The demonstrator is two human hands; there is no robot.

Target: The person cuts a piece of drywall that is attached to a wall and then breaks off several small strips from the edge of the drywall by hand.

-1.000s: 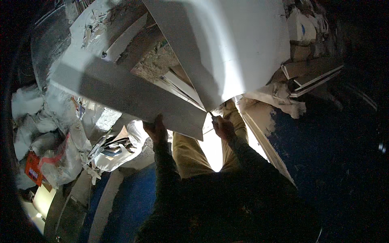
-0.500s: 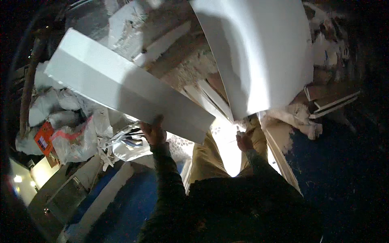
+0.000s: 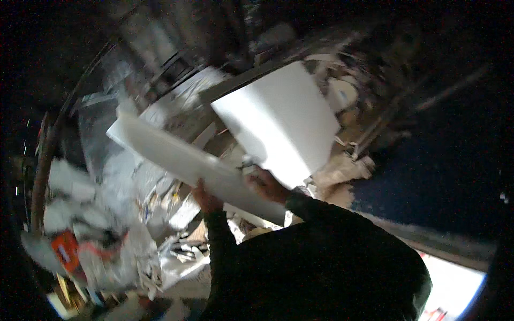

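A long white panel (image 3: 176,152) slants across the middle, from upper left down to my lap. My left hand (image 3: 208,199) grips its lower edge, thumb up against the near face. At the panel's upper edge, close to its right end, is my right hand (image 3: 269,186), fingers curled. A small pale thing (image 3: 248,161) shows at those fingertips, too blurred to name. Beyond the right hand lies a large white sheet (image 3: 284,115), brightly lit along its left side and apart from the panel.
Loose scraps and crumpled pale bags (image 3: 85,198) crowd the left side, with an orange-red packet (image 3: 66,250) among them. A cloth-like beige bundle (image 3: 345,171) sits right of the sheet. A dark pole (image 3: 45,171) stands at far left. Much of the surroundings is dark.
My right hand has risen from my lap to the panel's upper edge. The view has swung, so the large sheet appears smaller and lower. My left hand keeps its grip on the panel.
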